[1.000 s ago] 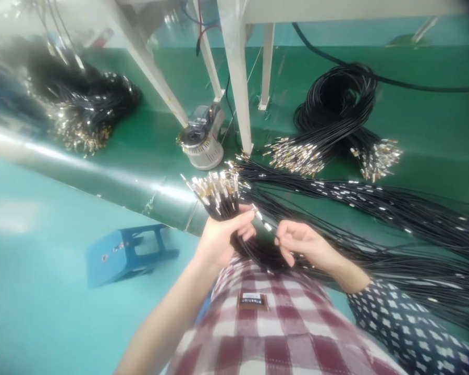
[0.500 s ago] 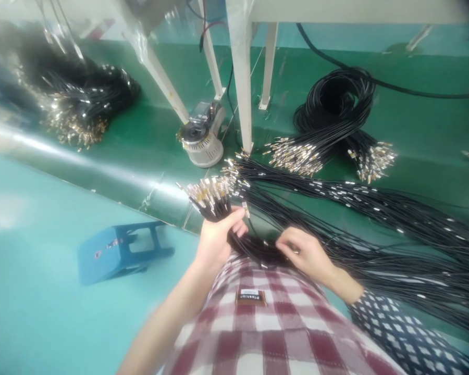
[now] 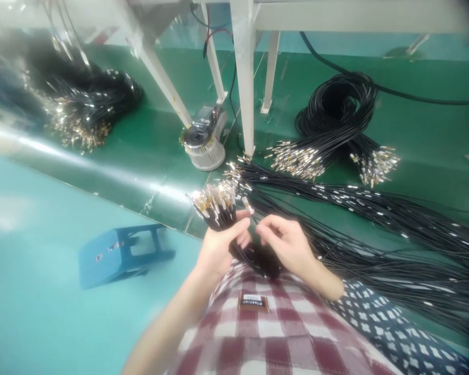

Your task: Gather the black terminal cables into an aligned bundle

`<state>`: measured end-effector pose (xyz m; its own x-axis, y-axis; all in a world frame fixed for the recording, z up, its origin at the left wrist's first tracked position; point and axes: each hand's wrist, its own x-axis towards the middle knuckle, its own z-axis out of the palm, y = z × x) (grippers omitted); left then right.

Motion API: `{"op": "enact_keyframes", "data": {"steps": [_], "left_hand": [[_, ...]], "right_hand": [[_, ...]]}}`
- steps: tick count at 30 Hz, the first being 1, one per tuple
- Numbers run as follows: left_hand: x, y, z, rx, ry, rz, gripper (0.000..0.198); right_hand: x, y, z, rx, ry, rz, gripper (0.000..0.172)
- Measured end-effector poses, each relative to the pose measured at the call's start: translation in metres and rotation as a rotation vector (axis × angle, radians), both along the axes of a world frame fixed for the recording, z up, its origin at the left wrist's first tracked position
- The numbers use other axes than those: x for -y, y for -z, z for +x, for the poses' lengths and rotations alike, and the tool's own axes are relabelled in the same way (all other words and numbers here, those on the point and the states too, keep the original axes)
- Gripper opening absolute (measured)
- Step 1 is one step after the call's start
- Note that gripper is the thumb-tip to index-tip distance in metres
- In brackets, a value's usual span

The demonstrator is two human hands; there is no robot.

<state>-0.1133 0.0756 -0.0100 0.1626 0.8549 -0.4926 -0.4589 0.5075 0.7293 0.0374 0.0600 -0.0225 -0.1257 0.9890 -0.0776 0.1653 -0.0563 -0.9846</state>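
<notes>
A thick bundle of thin black cables [image 3: 223,221] is gripped in my left hand [image 3: 218,249], its metal connector ends fanned out above the thumb. One cable connector [image 3: 248,206] stands apart just to the right of the bundle, beyond the left fingertips. My right hand [image 3: 291,244] is close by on the right, thumb and fingers pinched on what looks like that single black cable just below its connector. The rest of the bundle droops under both hands against the checked apron [image 3: 273,323].
Long black cables [image 3: 375,203] stretch rightward across the green surface. Behind them lies a coiled cable bundle [image 3: 336,114]; another cable pile [image 3: 89,104] sits far left. A round grey-white device [image 3: 204,143] stands beside white table legs [image 3: 244,78]. A blue stool [image 3: 109,255] is on the floor, left.
My right hand has moved left and slightly up, from the drooping cables to beside the lone connector. My left hand keeps hold of the bundle. The view has shifted slightly.
</notes>
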Motion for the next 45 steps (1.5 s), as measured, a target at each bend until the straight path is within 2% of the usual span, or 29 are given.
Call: {"op": "enact_keyframes", "data": {"steps": [4, 7, 9, 12, 15, 17, 19, 21, 24, 26, 29, 32, 35, 38, 41, 45], "left_hand": [[-0.003, 0.002, -0.002, 0.024, 0.032, -0.036, 0.021], [-0.003, 0.002, -0.002, 0.019, -0.012, -0.061, 0.016], [-0.003, 0.003, -0.003, 0.009, -0.054, -0.092, 0.016], [-0.002, 0.010, -0.011, -0.016, -0.092, -0.149, 0.019], [-0.003, 0.022, -0.023, -0.057, -0.109, -0.204, 0.021], [-0.004, 0.028, -0.028, -0.078, -0.095, -0.215, 0.020], [-0.004, 0.031, -0.031, -0.084, -0.059, -0.185, 0.019], [-0.005, 0.030, -0.030, -0.066, -0.020, -0.149, 0.017], [-0.003, 0.028, -0.025, -0.038, 0.004, -0.103, 0.022], [-0.001, 0.027, -0.023, -0.038, -0.024, -0.078, 0.026], [0.001, 0.029, -0.020, -0.037, -0.097, -0.072, 0.027], [0.000, 0.030, -0.018, -0.028, -0.147, -0.098, 0.024], [-0.004, 0.027, -0.014, -0.026, -0.162, -0.134, 0.026], [-0.010, 0.020, -0.009, -0.019, -0.142, -0.122, 0.022], [-0.014, 0.015, -0.004, 0.004, -0.105, -0.078, 0.022], [-0.014, 0.014, 0.001, -0.017, -0.086, -0.039, 0.019]], "right_hand": [[-0.007, -0.014, -0.015, -0.199, -0.079, -0.053, 0.029], [-0.010, -0.006, -0.016, -0.144, -0.111, -0.052, 0.028], [-0.007, 0.014, -0.001, 0.039, -0.190, -0.026, 0.027], [0.002, 0.057, 0.043, 0.307, -0.360, -0.049, 0.029], [0.007, 0.092, 0.086, 0.325, -0.478, -0.263, 0.037], [-0.002, 0.103, 0.095, 0.357, -0.461, -0.308, 0.038], [-0.021, 0.108, 0.080, 0.516, -0.397, -0.244, 0.032], [-0.044, 0.114, 0.048, 0.701, -0.340, -0.179, 0.022], [-0.071, 0.126, -0.003, 0.779, -0.317, -0.158, 0.015], [-0.077, 0.133, -0.022, 0.774, -0.320, -0.152, 0.010], [-0.073, 0.130, -0.020, 0.691, -0.316, -0.160, 0.013], [-0.059, 0.109, 0.004, 0.542, -0.344, -0.172, 0.018], [-0.036, 0.083, 0.031, 0.149, -0.342, -0.235, 0.023], [-0.012, 0.066, 0.047, -0.268, -0.283, -0.353, 0.033], [0.004, 0.061, 0.050, -0.357, -0.246, -0.393, 0.036], [0.010, 0.059, 0.044, -0.340, -0.236, -0.367, 0.037]]}}
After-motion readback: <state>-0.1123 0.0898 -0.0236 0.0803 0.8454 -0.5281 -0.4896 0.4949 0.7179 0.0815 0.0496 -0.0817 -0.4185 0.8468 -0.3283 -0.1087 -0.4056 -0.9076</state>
